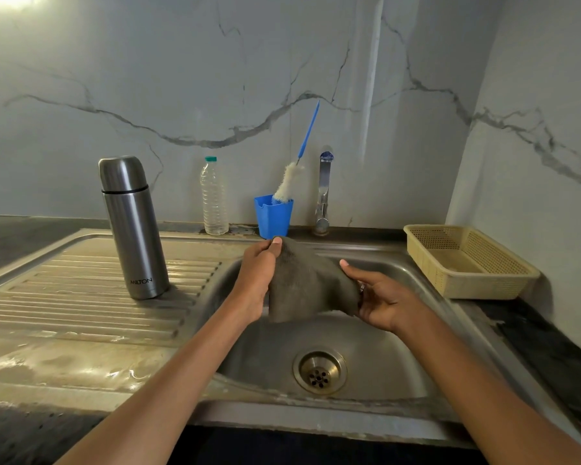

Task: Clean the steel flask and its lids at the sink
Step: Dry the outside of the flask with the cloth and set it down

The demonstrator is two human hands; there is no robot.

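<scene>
The steel flask (pixel 132 226) stands upright on the ribbed draining board (pixel 64 297), left of the basin, with its cap lid on. Over the sink basin (pixel 269 354) both hands hold a grey cloth (pixel 306 286) stretched between them. My left hand (pixel 260 273) pinches the cloth's upper left corner. My right hand (pixel 379 297) grips its right end. A bottle brush (pixel 291 182) with a blue handle leans in a blue cup (pixel 273 216) at the back of the sink.
A steel tap (pixel 323 196) rises behind the basin, no water running. A clear plastic bottle (pixel 214 198) stands beside the blue cup. A beige plastic basket (pixel 467 260) sits on the dark counter at the right. The drain (pixel 319 372) lies open below my hands.
</scene>
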